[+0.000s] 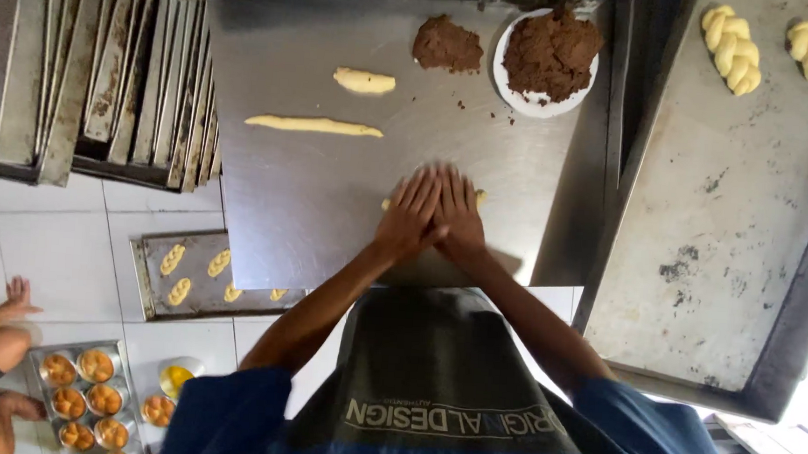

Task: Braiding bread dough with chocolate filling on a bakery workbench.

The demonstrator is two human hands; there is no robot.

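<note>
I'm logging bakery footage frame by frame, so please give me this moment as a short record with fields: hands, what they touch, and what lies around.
left hand: flat, palm down on a dough piece, beside the other hand
right hand: flat on the same dough, fingers stretched forward
work surface: steel sheet
dough on sheet: long thin rope; short thick piece
filling: brown lump; white plate heaped with more
tray at right: two braided doughs
floor: tray of shaped doughs; another person's hand

Two braided dough loaves (731,49) lie on the right tray (719,274). Three dough pieces (314,125) and two brown filling heaps (447,45) are on the bench (311,212). Five small twists (172,260) sit on the floor tray (148,281).
</note>
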